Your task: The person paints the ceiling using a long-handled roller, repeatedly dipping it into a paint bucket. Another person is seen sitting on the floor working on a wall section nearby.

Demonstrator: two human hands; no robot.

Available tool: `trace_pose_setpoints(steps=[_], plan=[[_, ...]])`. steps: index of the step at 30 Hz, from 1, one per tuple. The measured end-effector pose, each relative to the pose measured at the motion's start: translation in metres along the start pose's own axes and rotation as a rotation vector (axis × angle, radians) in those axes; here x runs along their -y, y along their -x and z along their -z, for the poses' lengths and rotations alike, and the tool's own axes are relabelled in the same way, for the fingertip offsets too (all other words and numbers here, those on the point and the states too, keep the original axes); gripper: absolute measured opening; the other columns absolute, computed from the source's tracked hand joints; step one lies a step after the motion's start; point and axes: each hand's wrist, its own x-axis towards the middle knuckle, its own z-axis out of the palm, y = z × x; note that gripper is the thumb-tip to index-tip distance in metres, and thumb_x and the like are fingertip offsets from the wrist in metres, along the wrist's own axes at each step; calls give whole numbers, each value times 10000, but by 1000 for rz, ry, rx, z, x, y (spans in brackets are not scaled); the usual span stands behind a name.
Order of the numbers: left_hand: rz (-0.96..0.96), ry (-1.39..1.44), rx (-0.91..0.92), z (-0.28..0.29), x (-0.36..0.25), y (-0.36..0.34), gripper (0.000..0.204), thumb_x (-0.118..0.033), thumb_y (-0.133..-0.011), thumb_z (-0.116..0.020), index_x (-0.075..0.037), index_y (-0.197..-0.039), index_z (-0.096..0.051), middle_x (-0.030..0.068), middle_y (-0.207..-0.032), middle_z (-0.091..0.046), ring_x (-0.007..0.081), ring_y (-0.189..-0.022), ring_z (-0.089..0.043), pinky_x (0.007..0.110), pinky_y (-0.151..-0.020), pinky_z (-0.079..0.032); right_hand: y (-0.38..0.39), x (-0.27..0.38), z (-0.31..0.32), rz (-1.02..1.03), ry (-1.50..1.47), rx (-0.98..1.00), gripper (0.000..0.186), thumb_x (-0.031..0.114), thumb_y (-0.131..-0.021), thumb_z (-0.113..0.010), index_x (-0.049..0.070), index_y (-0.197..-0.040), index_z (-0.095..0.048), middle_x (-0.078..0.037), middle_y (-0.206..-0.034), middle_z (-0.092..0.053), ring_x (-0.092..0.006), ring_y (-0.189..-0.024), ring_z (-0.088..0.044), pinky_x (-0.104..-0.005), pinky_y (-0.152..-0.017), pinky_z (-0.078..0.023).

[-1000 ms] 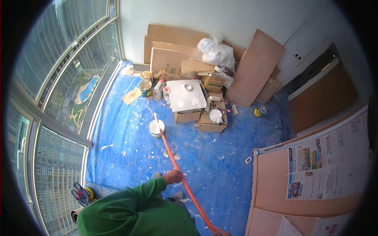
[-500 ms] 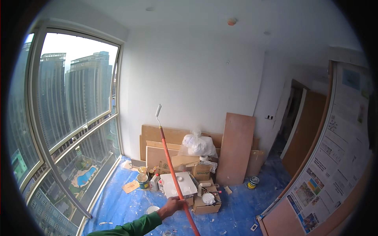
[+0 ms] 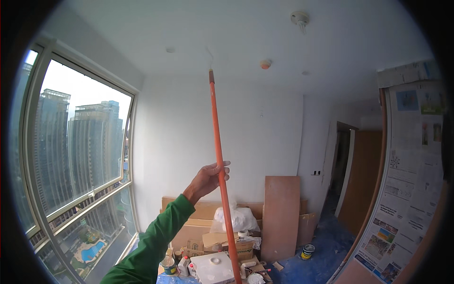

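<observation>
My left hand [image 3: 206, 180], in a green sleeve, is wrapped round the long orange pole of a paint roller [image 3: 215, 123]. The pole stands nearly upright and runs out of the picture at the bottom. Its thin wire frame rises from a brown grip at the top, against the white ceiling [image 3: 142, 45]. The white roller head barely shows there, and I cannot tell whether it touches the ceiling. Behind the pole is a pale wall [image 3: 179, 132]. My right hand is out of sight.
Tall windows [image 3: 90, 137] line the left side. Boards [image 3: 282, 217], a white plastic bag [image 3: 234, 220], boxes and paint cans stand against the far wall. Another paint can [image 3: 307, 252] sits on the blue floor sheet [image 3: 321, 265]. A newspaper-covered panel [image 3: 402, 189] is at right; a light bulb fitting [image 3: 300, 20] hangs overhead.
My left hand has risen with the paint roller, whose head went from in front of the wall up to the ceiling. The pole is more upright, and the view has tilted upward.
</observation>
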Motion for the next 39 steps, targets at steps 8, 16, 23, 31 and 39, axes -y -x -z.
trace_pose_setpoints(steps=[8,16,23,31,39], plan=[[-1,26,116,42,-65,-49,421,-329,-1024,-425,4,-1266,-512,22,-872,-591,141,-726,-565,292,-687,-453,-146,112,-85,251,-1,-78,319,302,-1005,-489,57,-1060,-686,3,-596,-523,-148,-526,-467,-338,-513,-418],[13,9,48,50,-74,-31,468,-384,-1055,-301,-6,-1187,-544,23,-781,-573,135,-628,-526,289,-633,-435,-183,197,-123,409,16,-130,322,305,-1005,-486,54,-1036,-684,-7,-595,-524,-151,-522,-468,-340,-510,-417],[-14,-202,-55,24,-91,-34,485,-380,-1058,-266,19,-1185,-511,52,-775,-569,161,-648,-527,309,-652,-432,-157,214,-130,438,2,-160,326,309,-1004,-484,51,-1015,-683,-15,-594,-525,-154,-519,-469,-341,-508,-417],[40,-430,-58,-20,-102,-53,474,-334,-1025,-406,84,-1242,-459,132,-916,-595,227,-781,-599,350,-775,-469,-123,219,-123,462,-5,-245,333,313,-1004,-481,47,-991,-681,-25,-593,-525,-158,-514,-471,-342,-505,-416],[13,-623,-9,-44,-128,-68,345,-274,-988,-490,32,-1144,-520,151,-978,-591,257,-822,-652,369,-764,-512,-112,220,-126,486,-4,-316,341,316,-1003,-478,44,-967,-680,-34,-592,-526,-161,-510,-472,-344,-502,-415]])
